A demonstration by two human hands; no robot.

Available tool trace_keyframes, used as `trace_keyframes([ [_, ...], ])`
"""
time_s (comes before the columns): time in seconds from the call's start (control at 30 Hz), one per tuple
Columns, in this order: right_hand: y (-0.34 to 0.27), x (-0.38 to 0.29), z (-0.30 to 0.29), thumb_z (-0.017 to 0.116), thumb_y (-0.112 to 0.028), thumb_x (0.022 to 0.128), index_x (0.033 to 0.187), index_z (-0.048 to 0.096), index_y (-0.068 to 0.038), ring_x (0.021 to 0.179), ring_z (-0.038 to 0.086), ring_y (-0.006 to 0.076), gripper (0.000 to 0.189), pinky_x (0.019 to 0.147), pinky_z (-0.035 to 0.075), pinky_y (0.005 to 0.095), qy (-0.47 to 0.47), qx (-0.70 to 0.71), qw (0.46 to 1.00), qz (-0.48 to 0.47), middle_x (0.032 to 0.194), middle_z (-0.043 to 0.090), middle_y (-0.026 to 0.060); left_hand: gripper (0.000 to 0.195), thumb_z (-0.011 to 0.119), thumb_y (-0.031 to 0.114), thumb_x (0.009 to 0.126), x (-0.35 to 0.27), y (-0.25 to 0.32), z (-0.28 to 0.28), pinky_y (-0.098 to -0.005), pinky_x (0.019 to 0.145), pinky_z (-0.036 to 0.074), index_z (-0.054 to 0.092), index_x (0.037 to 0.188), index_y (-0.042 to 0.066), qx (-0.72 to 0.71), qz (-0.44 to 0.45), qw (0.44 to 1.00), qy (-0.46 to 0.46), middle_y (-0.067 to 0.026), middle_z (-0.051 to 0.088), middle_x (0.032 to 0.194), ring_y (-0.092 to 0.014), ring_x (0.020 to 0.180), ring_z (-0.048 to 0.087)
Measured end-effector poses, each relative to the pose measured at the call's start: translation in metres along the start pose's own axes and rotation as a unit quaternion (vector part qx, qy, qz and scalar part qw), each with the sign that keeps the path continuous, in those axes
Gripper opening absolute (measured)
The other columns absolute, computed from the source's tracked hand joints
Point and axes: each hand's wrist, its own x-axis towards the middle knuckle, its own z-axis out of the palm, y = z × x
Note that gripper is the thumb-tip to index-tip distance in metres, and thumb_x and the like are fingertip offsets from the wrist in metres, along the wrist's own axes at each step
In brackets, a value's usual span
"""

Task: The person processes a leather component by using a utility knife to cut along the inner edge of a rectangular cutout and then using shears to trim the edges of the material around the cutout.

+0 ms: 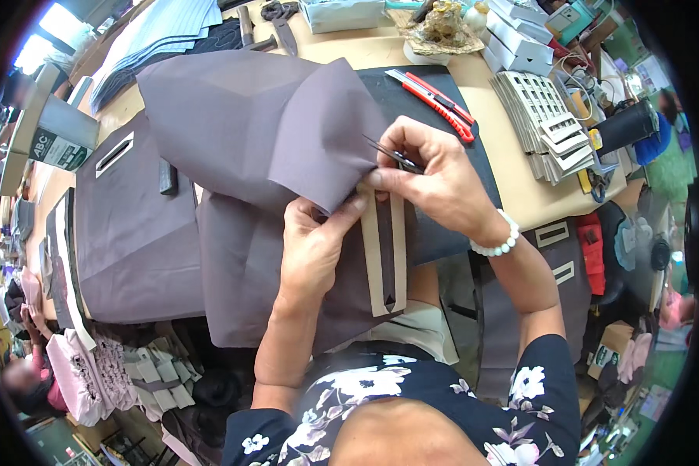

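A large sheet of grey-purple fabric [250,122] lies bunched over the table and hangs towards my lap. My left hand [320,239] pinches a fold of it between thumb and fingers. At the same fold, the thumb and a finger of my right hand [425,169] grip the cloth. A small pair of dark metal snips or tweezers [393,152] also sits in my right hand, its points towards the left; which tool it is, I cannot tell. Below my hands runs a long beige stiff frame [374,262] around a narrow slot in the fabric.
A red utility knife [434,102] rests on a black cutting mat [384,81]. Stacked slotted cards [539,125] and white boxes [515,43] stand right. More fabric with a framed slot [115,154] lies left. A hammer [246,26] is at the back; another person [32,373] is far left.
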Motion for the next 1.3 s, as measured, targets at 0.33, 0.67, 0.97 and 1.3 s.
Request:
trace_keyframes([
  [0.33, 0.044, -0.033, -0.037, 0.071, -0.023, 0.080, 0.099, 0.062, 0.000, 0.070, 0.056, 0.0138, 0.031, 0.065, 0.045, 0.0296, 0.231, -0.259, 0.937, 0.036, 0.082, 0.059, 0.0090, 0.020, 0.063, 0.004, 0.084, 0.005, -0.009, -0.003, -0.0281, 0.086, 0.046, 0.064, 0.103, 0.001, -0.099, -0.015, 0.993, 0.066, -0.0077, 0.068, 0.093, -0.013, 0.088, 0.063],
  [0.67, 0.011, -0.047, 0.056, 0.059, 0.003, 0.081, 0.114, 0.058, 0.000, 0.084, 0.065, 0.0287, 0.033, 0.071, 0.051, 0.0338, 0.229, -0.217, 0.944, -0.101, 0.093, 0.063, 0.0165, 0.014, 0.061, 0.007, 0.088, 0.003, -0.019, 0.012, -0.0276, 0.081, 0.047, 0.063, 0.102, 0.005, -0.100, 0.068, 0.981, 0.153, -0.0051, 0.067, 0.093, -0.014, 0.085, 0.063],
  [0.97, 0.040, -0.081, 0.051, 0.061, 0.001, 0.080, 0.126, 0.050, -0.002, 0.076, 0.064, 0.0295, 0.047, 0.068, 0.047, 0.0346, 0.171, -0.253, 0.952, 0.023, 0.089, 0.066, 0.0158, 0.024, 0.063, 0.010, 0.087, 0.003, -0.012, -0.017, -0.0314, 0.088, 0.047, 0.059, 0.110, 0.004, -0.092, 0.101, 0.952, 0.274, -0.0069, 0.063, 0.105, -0.016, 0.096, 0.059],
  [1.3, 0.041, -0.077, 0.020, 0.061, 0.006, 0.077, 0.130, 0.048, -0.004, 0.074, 0.066, 0.0259, 0.055, 0.067, 0.048, 0.0327, 0.041, -0.354, 0.933, -0.058, 0.086, 0.068, 0.0126, 0.024, 0.058, 0.002, 0.081, -0.006, 0.058, -0.051, -0.0326, 0.083, 0.048, 0.060, 0.105, 0.002, 0.569, 0.444, 0.691, 0.043, -0.0096, 0.063, 0.105, -0.021, 0.094, 0.060],
])
